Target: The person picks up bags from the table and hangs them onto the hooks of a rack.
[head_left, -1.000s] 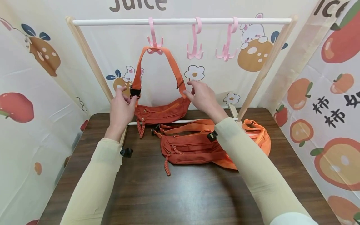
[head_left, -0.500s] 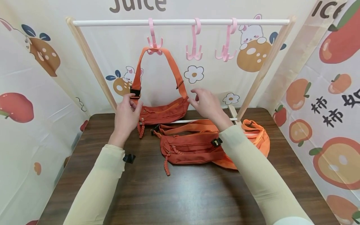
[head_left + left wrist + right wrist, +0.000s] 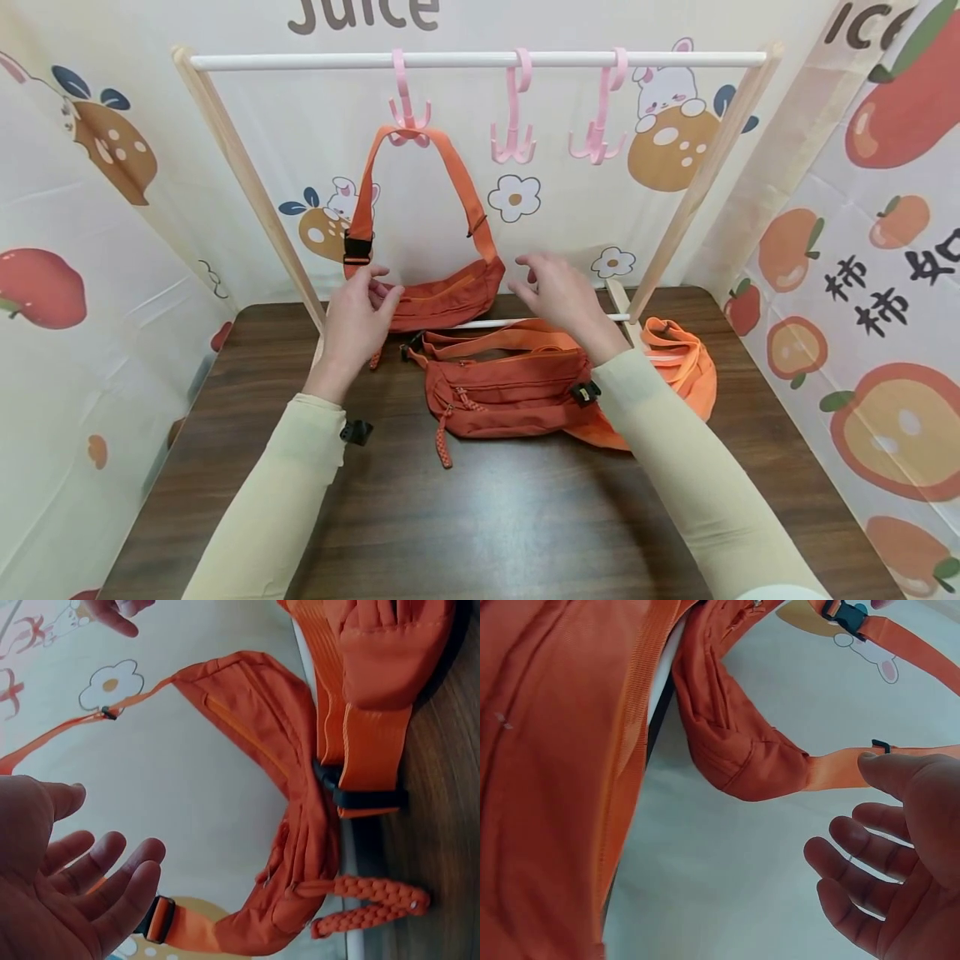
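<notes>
A rust-orange waist bag (image 3: 450, 298) hangs by its bright orange strap (image 3: 463, 187) from the leftmost pink hook (image 3: 406, 104). Its black buckle (image 3: 357, 247) sits on the strap's left side. My left hand (image 3: 357, 312) is in front of the bag's left end, fingers relaxed and apart, holding nothing; in the left wrist view the palm and loosely bent fingers (image 3: 112, 892) show beside the strap. Right of the bag, my right hand (image 3: 558, 292) hovers with loose fingers, also holding nothing. A second waist bag (image 3: 510, 396) lies on the table below, its strap folded behind it.
Two more pink hooks, the middle hook (image 3: 513, 117) and the right hook (image 3: 597, 117), hang from the white rail (image 3: 322, 62). A brighter orange bag (image 3: 697, 379) lies partly under the second bag on the dark wooden table (image 3: 465, 525). Wooden posts (image 3: 251, 183) support the rail.
My left hand has moved down and right, from beside the buckle to before the bag's left end. My right hand has drawn slightly down and right, away from the strap. The bag stays hanging.
</notes>
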Tool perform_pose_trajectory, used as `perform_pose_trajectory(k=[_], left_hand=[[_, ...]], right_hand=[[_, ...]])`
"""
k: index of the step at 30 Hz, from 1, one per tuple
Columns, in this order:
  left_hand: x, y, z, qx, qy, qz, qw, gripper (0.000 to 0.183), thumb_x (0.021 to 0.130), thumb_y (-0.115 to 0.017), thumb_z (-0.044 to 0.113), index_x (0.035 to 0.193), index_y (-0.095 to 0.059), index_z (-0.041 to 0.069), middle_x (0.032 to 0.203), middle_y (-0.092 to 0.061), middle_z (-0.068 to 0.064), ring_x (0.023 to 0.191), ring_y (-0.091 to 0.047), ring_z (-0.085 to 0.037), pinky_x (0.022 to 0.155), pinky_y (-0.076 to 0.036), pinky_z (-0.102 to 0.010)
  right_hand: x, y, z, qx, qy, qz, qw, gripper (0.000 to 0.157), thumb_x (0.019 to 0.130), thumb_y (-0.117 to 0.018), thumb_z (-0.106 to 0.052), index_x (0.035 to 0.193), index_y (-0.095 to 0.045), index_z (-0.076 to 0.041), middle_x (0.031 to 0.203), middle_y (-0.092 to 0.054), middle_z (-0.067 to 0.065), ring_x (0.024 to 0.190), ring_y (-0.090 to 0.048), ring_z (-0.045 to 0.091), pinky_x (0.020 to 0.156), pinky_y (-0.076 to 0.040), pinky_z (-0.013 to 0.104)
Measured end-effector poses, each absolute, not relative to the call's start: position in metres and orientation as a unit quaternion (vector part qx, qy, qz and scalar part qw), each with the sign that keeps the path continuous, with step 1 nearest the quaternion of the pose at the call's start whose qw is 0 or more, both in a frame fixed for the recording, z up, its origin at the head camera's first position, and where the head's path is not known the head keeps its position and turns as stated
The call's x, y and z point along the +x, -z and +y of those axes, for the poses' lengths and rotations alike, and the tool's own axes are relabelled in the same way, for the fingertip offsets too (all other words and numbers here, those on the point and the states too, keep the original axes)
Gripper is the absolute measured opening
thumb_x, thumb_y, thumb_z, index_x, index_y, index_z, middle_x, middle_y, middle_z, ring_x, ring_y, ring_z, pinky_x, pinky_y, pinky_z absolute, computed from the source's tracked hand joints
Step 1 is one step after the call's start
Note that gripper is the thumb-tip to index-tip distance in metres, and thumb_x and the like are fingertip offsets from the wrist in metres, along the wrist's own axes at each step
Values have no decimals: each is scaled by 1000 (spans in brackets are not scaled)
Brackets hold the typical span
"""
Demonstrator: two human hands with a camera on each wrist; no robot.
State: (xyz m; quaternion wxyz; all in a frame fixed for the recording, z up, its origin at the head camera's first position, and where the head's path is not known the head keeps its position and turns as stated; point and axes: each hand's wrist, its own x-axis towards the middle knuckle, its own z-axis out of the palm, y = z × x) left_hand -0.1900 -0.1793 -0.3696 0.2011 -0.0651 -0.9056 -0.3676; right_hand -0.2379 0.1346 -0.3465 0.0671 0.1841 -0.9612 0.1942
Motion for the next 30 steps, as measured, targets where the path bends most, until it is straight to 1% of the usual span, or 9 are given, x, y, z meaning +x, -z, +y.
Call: perform_pose_trajectory(k=[7, 14, 18, 24, 27, 30], left_hand=[[-189, 380, -166, -92, 371, -907, 177, 36, 105, -70, 25, 132, -66, 2, 104, -67, -12, 89, -65, -29, 79, -54, -45], [-191, 392, -151, -117, 360, -913, 152, 38, 104, -72, 28, 134, -65, 5, 114, -67, -13, 98, -65, -29, 86, -55, -48], [-194, 399, -143, -125, 354, -918, 129, 40, 103, -74, 28, 135, -65, 6, 121, -67, -15, 102, -64, -30, 89, -54, -50], [-201, 408, -129, -142, 338, -927, 85, 42, 103, -73, 31, 137, -64, 7, 128, -65, -14, 110, -64, -31, 93, -53, -51], [-205, 412, -122, -148, 326, -931, 68, 43, 104, -72, 33, 137, -64, 6, 128, -65, -12, 110, -64, -31, 92, -53, -51], [-208, 416, -117, -149, 317, -935, 53, 43, 104, -73, 32, 138, -64, 8, 131, -65, -11, 113, -63, -31, 92, -53, -52]], right_hand=[[-233, 357, 143, 184, -178, -966, 42, 51, 106, -66, -41, 149, -60, -14, 118, -67, 9, 100, -66, 28, 85, -55, 48], [-233, 369, 155, 192, -174, -966, 28, 52, 105, -69, -37, 150, -59, -13, 130, -65, 11, 114, -64, 30, 95, -52, 51], [-234, 376, 163, 198, -170, -965, 21, 52, 105, -70, -35, 150, -58, -12, 134, -64, 13, 118, -64, 32, 100, -50, 53], [-240, 386, 172, 203, -147, -968, 10, 52, 103, -72, -31, 147, -60, -7, 132, -64, 17, 117, -64, 37, 101, -50, 55], [-242, 389, 174, 198, -136, -971, -4, 53, 103, -72, -31, 148, -59, -6, 136, -63, 19, 122, -63, 40, 104, -48, 56], [-243, 392, 176, 194, -126, -973, -20, 54, 103, -72, -32, 149, -59, -6, 140, -61, 19, 126, -60, 40, 106, -47, 57]])
